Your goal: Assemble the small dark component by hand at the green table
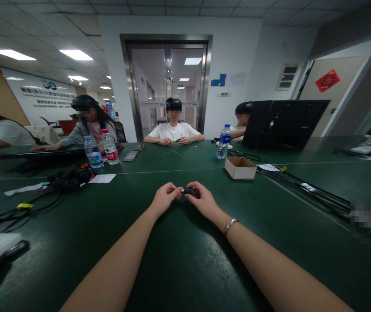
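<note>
My left hand (165, 197) and my right hand (201, 198) meet over the middle of the dark green table (185, 260). Both pinch a small black object (187, 190) between their fingertips, one hand at each end. The fingers of both hands are curled. A bracelet (230, 225) sits on my right wrist. Both forearms rest low over the table, stretched forward from the near edge.
An open cardboard box (240, 167) stands beyond my right hand. Water bottles (93, 151) (224, 141) stand further back. Black cables (315, 190) run along the right, a cable heap (68, 178) lies at left. Several seated people line the far side, beside a black monitor (282, 123).
</note>
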The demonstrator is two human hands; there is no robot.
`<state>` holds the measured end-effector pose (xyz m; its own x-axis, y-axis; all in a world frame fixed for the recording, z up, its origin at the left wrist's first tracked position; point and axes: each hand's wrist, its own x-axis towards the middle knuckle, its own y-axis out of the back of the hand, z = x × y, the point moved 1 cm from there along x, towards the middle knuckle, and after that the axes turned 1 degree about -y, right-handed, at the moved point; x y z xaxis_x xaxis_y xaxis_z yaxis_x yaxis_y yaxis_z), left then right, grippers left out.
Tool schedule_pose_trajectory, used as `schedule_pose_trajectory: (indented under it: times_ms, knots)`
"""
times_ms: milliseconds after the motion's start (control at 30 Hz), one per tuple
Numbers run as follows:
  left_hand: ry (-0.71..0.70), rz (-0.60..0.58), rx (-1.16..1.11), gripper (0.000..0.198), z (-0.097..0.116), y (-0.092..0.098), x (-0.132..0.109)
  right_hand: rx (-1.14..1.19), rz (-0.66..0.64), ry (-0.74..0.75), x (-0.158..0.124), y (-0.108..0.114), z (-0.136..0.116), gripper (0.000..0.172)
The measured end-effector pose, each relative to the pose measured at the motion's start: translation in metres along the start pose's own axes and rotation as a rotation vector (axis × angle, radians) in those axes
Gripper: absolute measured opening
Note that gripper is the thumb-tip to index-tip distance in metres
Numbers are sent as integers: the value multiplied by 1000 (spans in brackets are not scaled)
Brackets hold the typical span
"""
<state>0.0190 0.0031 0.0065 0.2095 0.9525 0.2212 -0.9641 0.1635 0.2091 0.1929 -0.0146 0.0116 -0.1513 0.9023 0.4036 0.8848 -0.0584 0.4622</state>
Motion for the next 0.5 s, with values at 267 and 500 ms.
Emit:
schedule_pose_trajectory:
  times_ms: [267,500]
  knots:
    - [-10,17,131,49,-1,1,1,-2,-9,27,0,0,0,26]
    - [19,33,140,52,4,1,-2,-15,-20,44,0,0,1,26]
